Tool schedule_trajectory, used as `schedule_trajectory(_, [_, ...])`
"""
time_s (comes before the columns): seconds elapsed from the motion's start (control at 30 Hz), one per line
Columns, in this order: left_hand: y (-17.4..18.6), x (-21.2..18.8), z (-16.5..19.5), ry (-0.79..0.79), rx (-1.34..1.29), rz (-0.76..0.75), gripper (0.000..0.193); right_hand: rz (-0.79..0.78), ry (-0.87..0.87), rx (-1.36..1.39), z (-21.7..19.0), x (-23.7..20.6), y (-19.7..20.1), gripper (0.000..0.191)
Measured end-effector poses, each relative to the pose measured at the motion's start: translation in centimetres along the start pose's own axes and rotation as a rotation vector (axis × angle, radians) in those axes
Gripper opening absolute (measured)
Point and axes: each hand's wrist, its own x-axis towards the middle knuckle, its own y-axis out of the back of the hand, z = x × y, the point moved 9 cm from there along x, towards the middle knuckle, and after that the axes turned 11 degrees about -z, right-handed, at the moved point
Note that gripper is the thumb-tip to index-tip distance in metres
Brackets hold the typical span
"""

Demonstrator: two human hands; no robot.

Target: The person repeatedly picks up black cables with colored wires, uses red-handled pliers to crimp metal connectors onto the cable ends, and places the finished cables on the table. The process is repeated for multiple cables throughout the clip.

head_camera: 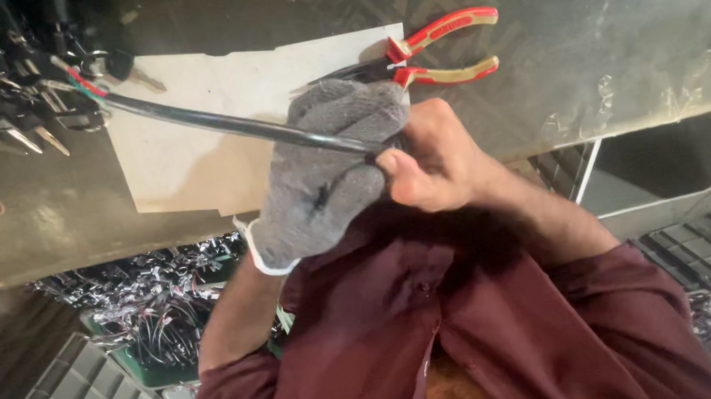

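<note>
Dusty worktop, pliers parked on a sheet of card
gloved left hand clenched round a black cable; bare right hand pinching the cable end

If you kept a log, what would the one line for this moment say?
left hand: grey knitted glove, grips black cable | right hand: bare, pinches cable end | red-and-yellow-handled pliers: lying on pale sheet

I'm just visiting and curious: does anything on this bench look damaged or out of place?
One thing: the black cable held by the gloved left hand and bare right hand has its far end stripped, with coloured wires showing. The pliers lie flat on the cardboard sheet. Nothing looks spilled.
</note>
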Motion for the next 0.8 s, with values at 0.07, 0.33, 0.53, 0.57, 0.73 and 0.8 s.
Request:
schedule_trajectory(0.07, [-0.3, 0.0, -0.6, -0.008, -0.254, -0.033, 0.036, -0.17, 0.013, 0.125, 0.9, 0.0, -0.9, 0.038])
schedule_trajectory(0.33, [-0.3, -0.3, -0.8, -0.004, -0.395, 0.122, 0.016, -0.312, 0.135, 0.528, 3.9, -1.1, -2.9, 0.065])
schedule_trajectory(0.53, [0.7, 0.7, -0.1, 0.025, -0.339, 0.209, 0.014, 0.257, 0.209, 0.174, 2.8, -1.0, -0.3, 0.069])
schedule_trajectory(0.57, [0.9, 0.9, 0.2, -0.001, -0.258, 0.22, 0.02, 0.333, 0.188, 0.168, 2.3, -0.7, 0.0, 0.068])
schedule_trajectory(0.73, [0.6, 0.4, -1.3, 0.038, -0.494, 0.288, 0.042, 0.233, 0.357, -0.322, -5.3, 1.2, 0.3, 0.084])
schedule_trajectory(0.8, [1.0, -0.7, -1.8, -0.007, -0.647, 0.361, 0.039, 0.243, 0.265, -0.914, -7.0, 1.0, 1.7, 0.077])
